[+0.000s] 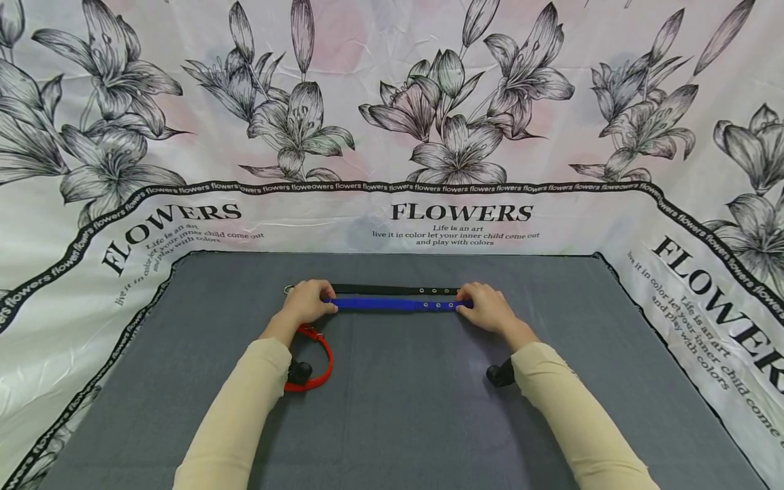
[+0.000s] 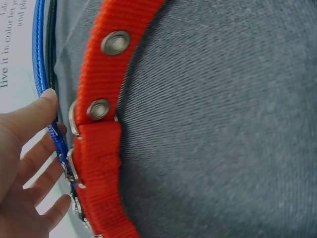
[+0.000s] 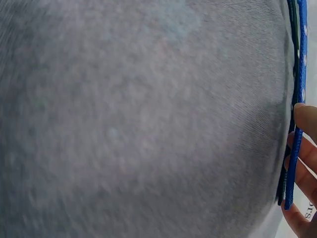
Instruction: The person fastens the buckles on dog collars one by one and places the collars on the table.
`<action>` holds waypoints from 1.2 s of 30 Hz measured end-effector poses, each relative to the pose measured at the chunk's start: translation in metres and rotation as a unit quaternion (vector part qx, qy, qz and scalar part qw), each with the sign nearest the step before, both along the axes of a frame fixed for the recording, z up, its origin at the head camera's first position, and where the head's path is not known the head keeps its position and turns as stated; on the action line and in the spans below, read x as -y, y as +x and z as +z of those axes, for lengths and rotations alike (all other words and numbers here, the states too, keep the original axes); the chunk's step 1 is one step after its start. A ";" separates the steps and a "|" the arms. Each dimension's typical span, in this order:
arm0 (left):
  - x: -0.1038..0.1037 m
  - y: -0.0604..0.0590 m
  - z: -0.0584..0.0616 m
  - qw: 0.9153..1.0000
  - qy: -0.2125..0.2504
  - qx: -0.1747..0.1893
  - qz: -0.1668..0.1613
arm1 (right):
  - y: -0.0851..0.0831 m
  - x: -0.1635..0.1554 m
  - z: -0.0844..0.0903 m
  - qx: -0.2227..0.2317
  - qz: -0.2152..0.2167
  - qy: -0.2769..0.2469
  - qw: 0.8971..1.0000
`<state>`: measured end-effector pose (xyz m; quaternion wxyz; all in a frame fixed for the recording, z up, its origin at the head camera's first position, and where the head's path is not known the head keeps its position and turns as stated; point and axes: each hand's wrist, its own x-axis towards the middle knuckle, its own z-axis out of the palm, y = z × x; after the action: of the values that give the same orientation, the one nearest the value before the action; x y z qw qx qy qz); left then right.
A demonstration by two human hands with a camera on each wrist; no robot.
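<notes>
A blue collar (image 1: 380, 304) with metal eyelets is stretched straight from side to side in the head view. My left hand (image 1: 309, 301) pinches its left end, and my right hand (image 1: 490, 307) pinches the right end between thumb and fingers. Just behind it, parallel, lies a black collar (image 1: 386, 290) with eyelets and a metal ring at its left end. A red collar (image 1: 329, 361), closed into a loop, lies partly hidden under my left wrist. The left wrist view shows the red webbing (image 2: 101, 148) close up, with the thumb on the blue collar (image 2: 40, 54) beyond.
A grey cloth (image 1: 404, 408) covers the table surface. Behind it and at both sides is a white flower-printed sheet (image 1: 331, 218) with black lettering. Dark wrist cameras (image 1: 501, 373) sit at the sleeve cuffs.
</notes>
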<state>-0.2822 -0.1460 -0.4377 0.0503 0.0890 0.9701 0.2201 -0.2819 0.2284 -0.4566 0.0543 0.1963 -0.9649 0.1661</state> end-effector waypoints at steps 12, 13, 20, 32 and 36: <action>0.005 0.006 0.012 0.999 0.032 -0.007 -0.024 | 0.001 -0.005 0.014 -0.009 0.018 -0.008 1.000; 0.006 0.006 0.013 0.999 0.038 -0.006 -0.027 | 0.002 -0.006 0.015 -0.011 0.019 -0.008 1.000; 0.012 0.009 0.013 0.997 0.058 -0.016 -0.040 | 0.003 -0.005 0.018 -0.021 0.029 -0.029 0.999; 0.021 0.013 0.013 0.996 0.062 -0.042 -0.038 | 0.004 -0.002 0.022 -0.039 0.019 -0.042 0.998; 0.023 0.015 0.017 0.996 0.069 -0.051 -0.018 | 0.005 -0.001 0.025 -0.019 0.002 -0.066 0.998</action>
<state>-0.2667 -0.1690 -0.4206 -0.0012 0.1207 0.9521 0.2810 -0.2773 0.2299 -0.4316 0.0856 0.1970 -0.9502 0.2260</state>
